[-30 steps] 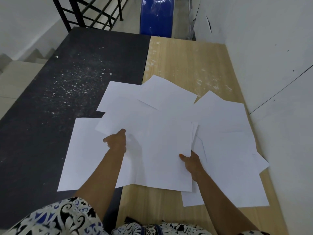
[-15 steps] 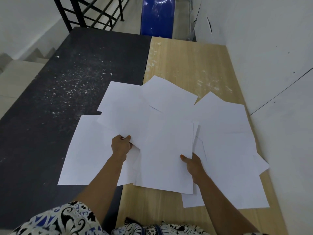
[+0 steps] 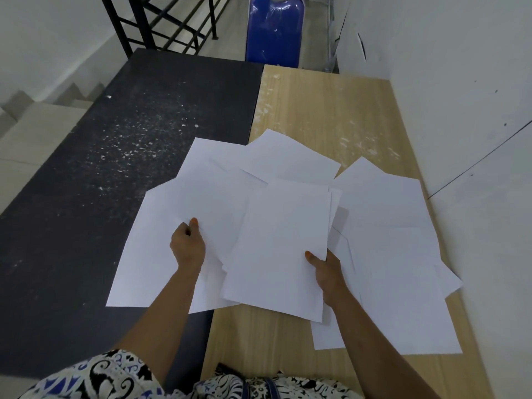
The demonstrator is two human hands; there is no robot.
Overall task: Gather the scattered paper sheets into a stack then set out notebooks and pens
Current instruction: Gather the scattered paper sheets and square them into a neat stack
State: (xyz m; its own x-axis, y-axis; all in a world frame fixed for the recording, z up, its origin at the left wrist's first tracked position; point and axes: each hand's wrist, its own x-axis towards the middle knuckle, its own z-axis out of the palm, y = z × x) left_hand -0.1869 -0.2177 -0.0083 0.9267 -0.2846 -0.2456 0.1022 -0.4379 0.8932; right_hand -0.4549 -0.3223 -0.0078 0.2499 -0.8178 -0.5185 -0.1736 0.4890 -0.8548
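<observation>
Two tabletops run away from my fingers side by side: a black table flecked with white specks under and beyond my left fingers, and a light wood table under and beyond my right ones. A white wall rises well off to the right of my right fingers. Far past both hands, beyond the tables' far edge, stand a blue chair and a black metal railing.

The scattered paper sheets fan out across the seam between the two tables, overlapping each other, reaching from left of my left fingers to well right of my right fingers, and out ahead of both.

Between my two hands lies the top sheet, its long sides running away from me and its near edge closer to me than either set of fingers. My right hand grips it at its right edge: the thumb lies on top of the paper, while the other fingers are tucked under, out of sight. My left hand sits just left of that sheet, on a neighbouring sheet that slides under the top one. Its fingers are curled, thumb and forefinger pinching this sheet's paper at their tips.

Nearest me, below both wrists, is my black, white and blue patterned clothing.
</observation>
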